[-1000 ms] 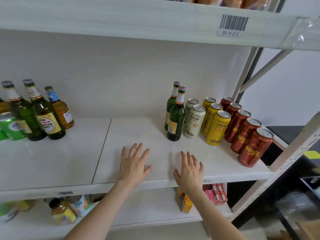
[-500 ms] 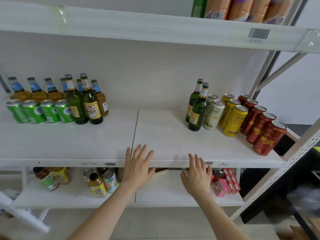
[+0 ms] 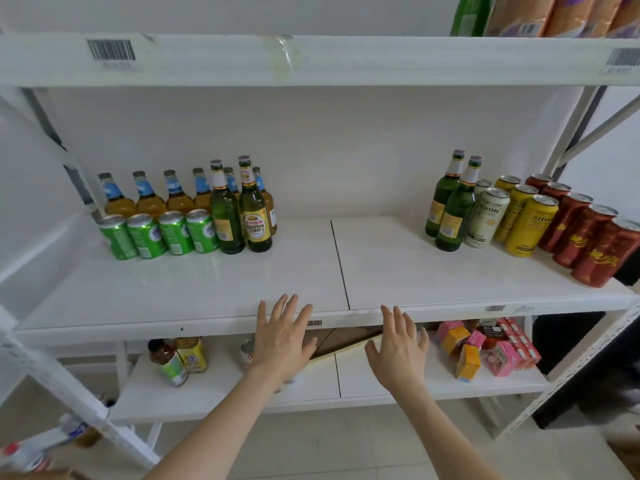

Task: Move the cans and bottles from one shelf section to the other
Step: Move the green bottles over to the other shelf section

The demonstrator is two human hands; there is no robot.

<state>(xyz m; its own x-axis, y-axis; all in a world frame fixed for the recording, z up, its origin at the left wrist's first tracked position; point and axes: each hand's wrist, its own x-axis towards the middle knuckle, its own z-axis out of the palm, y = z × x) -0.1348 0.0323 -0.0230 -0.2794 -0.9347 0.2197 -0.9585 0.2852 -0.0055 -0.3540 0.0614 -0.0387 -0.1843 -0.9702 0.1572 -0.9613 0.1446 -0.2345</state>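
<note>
Middle shelf (image 3: 304,271), left section: four green cans (image 3: 173,233) in front, amber bottles (image 3: 149,199) with blue neck labels behind, and two green glass bottles (image 3: 225,216). The nearer label looks like "Nanjing Beer".

Right section: two more green bottles (image 3: 453,213), white cans (image 3: 486,218) with blurred lettering that may be "KIRIN", yellow cans (image 3: 530,226) starting "SID…", and red cans (image 3: 588,240) with unreadable yellow script.

Left hand (image 3: 282,336) and right hand (image 3: 398,344) are at the shelf's front edge near the seam, fingers straight and spread, holding nothing.

Barcode sticker (image 3: 110,50) is on the upper shelf edge, its code too blurred. Small barcode (image 3: 314,323) sits on the middle edge. Pink and orange cartons (image 3: 485,348) are on the lower shelf.
</note>
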